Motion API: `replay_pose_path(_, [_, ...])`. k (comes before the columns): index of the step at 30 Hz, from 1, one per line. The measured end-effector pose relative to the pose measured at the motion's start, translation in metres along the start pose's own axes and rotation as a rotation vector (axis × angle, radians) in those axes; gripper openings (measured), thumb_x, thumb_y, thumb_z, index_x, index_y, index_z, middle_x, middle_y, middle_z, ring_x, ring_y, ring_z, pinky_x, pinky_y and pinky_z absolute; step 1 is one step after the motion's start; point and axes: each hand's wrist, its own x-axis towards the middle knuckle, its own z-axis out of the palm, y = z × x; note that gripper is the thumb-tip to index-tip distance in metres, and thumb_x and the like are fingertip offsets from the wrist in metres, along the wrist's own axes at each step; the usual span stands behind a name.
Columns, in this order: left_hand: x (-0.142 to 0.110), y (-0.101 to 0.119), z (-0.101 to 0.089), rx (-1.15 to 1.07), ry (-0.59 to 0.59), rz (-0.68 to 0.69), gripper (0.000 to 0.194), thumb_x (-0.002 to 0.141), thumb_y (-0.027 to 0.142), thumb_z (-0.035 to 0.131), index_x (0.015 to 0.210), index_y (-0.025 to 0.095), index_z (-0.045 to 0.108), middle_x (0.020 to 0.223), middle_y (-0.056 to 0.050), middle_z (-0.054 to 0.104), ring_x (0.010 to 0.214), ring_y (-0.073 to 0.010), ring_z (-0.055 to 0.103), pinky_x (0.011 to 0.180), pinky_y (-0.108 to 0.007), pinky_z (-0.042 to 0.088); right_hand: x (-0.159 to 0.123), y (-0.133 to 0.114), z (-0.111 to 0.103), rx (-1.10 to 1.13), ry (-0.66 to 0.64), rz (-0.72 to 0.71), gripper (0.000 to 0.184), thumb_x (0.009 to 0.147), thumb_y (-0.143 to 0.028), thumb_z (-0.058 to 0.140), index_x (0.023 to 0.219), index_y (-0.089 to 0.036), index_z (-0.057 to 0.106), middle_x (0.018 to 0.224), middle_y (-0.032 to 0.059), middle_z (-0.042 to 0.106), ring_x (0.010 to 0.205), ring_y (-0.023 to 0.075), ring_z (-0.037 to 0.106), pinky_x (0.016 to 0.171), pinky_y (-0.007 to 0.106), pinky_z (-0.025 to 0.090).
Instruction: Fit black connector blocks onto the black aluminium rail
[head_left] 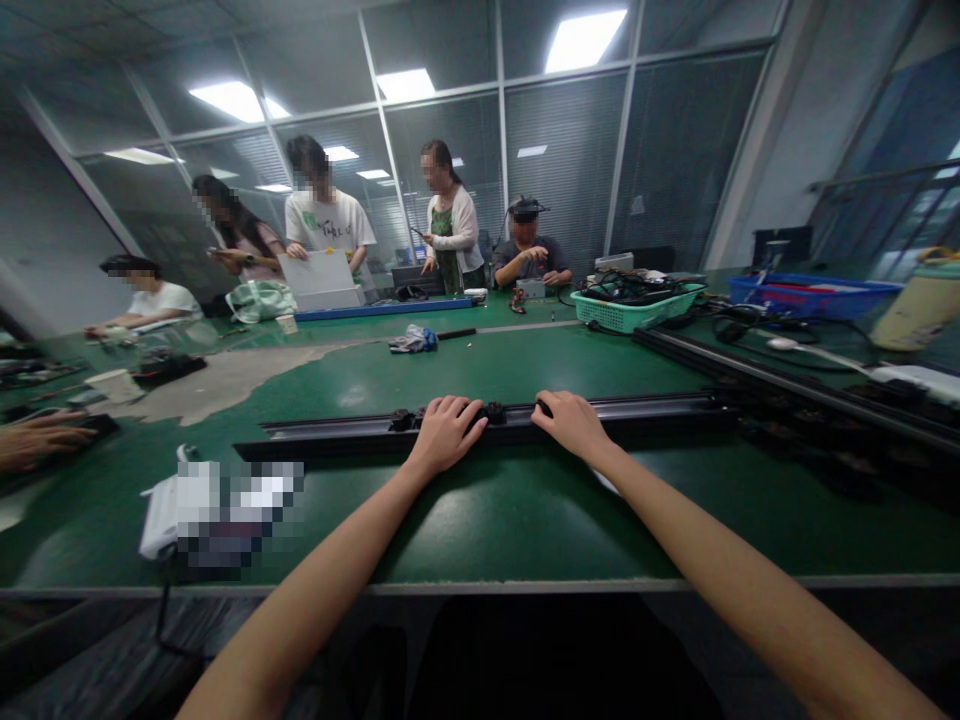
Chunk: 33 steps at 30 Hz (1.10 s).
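Observation:
A long black metal rail (330, 434) lies across the green table (487, 520) in front of me. My left hand (447, 432) rests on the rail with its fingers curled over small black parts sitting in the rail's channel. My right hand (571, 422) lies a little to the right on the same rail, fingers bent down onto it. What the fingertips pinch, if anything, is hidden.
More black rails (787, 385) run along the right side. A green basket (634, 305) of cables and a blue tray (814, 295) stand at the back right. A white object (161, 515) lies at the near left. Several people work at the far side; another person's hand (41, 440) shows at the left edge.

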Motion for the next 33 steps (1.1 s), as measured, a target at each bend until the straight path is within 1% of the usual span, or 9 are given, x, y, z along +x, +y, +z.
replay_pose_path(5, [0.000, 0.000, 0.000, 0.002, 0.000, -0.004, 0.040, 0.102, 0.044, 0.035, 0.126, 0.021, 0.057, 0.116, -0.009, 0.063, 0.109, -0.0243, 0.053, 0.098, -0.042, 0.037, -0.002, 0.006, -0.003, -0.062, 0.021, -0.005, 0.030, 0.096, -0.033, 0.042, 0.098, -0.019, 0.069, 0.093, 0.0087, 0.072, 0.089, 0.0210, 0.062, 0.078, 0.030, 0.037])
replay_pose_path(12, [0.000, -0.001, 0.001, 0.001, 0.007, 0.001, 0.040, 0.102, 0.044, 0.035, 0.127, 0.022, 0.057, 0.116, -0.009, 0.063, 0.110, -0.0243, 0.053, 0.098, -0.042, 0.037, -0.002, 0.006, -0.005, -0.077, 0.004, 0.017, 0.031, 0.095, -0.034, 0.042, 0.096, -0.019, 0.070, 0.092, 0.0095, 0.072, 0.087, 0.0208, 0.062, 0.075, 0.030, 0.036])
replay_pose_path(24, [0.000, -0.002, 0.003, 0.008, 0.014, 0.001, 0.040, 0.102, 0.044, 0.035, 0.127, 0.022, 0.057, 0.115, -0.009, 0.063, 0.109, -0.0240, 0.053, 0.098, -0.041, 0.037, -0.004, 0.012, -0.006, -0.091, 0.024, 0.032, 0.029, 0.094, -0.032, 0.043, 0.093, -0.018, 0.069, 0.087, 0.0093, 0.071, 0.084, 0.0214, 0.063, 0.073, 0.030, 0.036])
replay_pose_path(28, [0.000, -0.001, 0.002, 0.011, 0.009, 0.000, 0.040, 0.102, 0.044, 0.034, 0.127, 0.022, 0.057, 0.115, -0.009, 0.063, 0.109, -0.0239, 0.053, 0.098, -0.041, 0.037, -0.003, 0.013, -0.004, -0.062, 0.019, 0.049, 0.029, 0.093, -0.032, 0.044, 0.093, -0.018, 0.070, 0.089, 0.0091, 0.072, 0.085, 0.0219, 0.063, 0.072, 0.030, 0.037])
replay_pose_path(33, [0.000, -0.001, 0.003, 0.011, 0.015, 0.005, 0.040, 0.102, 0.044, 0.035, 0.126, 0.022, 0.057, 0.114, -0.009, 0.063, 0.109, -0.0241, 0.053, 0.097, -0.042, 0.037, -0.002, 0.015, -0.002, 0.059, 0.005, 0.067, 0.029, 0.092, -0.032, 0.045, 0.097, -0.020, 0.071, 0.094, 0.0081, 0.073, 0.089, 0.0214, 0.065, 0.074, 0.029, 0.039])
